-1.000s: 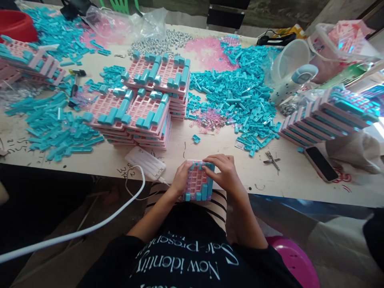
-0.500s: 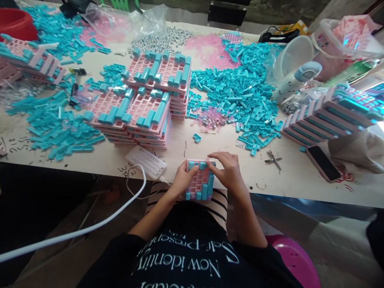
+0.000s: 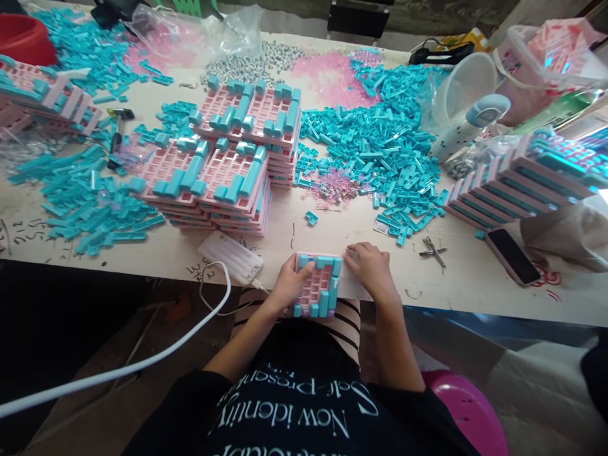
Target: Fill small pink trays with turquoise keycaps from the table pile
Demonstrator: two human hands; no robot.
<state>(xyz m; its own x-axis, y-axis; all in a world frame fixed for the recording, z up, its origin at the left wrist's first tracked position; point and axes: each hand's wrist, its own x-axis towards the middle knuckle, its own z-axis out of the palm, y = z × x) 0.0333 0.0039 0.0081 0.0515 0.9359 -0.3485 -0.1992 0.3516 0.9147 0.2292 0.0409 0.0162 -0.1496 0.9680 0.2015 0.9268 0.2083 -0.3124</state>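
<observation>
A pink frame (image 3: 314, 286) with blue pieces along its top, right side and bottom lies at the table's front edge, close to my body. My left hand (image 3: 289, 283) grips its left side, the thumb lying over the upper left part. Just right of the frame's upper right corner, my right hand (image 3: 368, 266) rests low over the table with its fingers curled together; whether anything small is between them is hidden. Beyond the frame, a single small blue piece (image 3: 311, 218) lies on the white table.
Stacks of pink frames (image 3: 228, 174) stand at centre left, with another stack (image 3: 513, 183) at right. Loose blue pieces (image 3: 380, 145) cover much of the table (image 3: 280, 253). A power bank (image 3: 230, 256) with a cable, a phone (image 3: 512, 256) and metal clippers (image 3: 433, 252) lie near the front.
My right hand has moved right, off the frame's upper right corner, and its fingers have curled in. A blue piece now shows at that corner. My left hand still grips the frame.
</observation>
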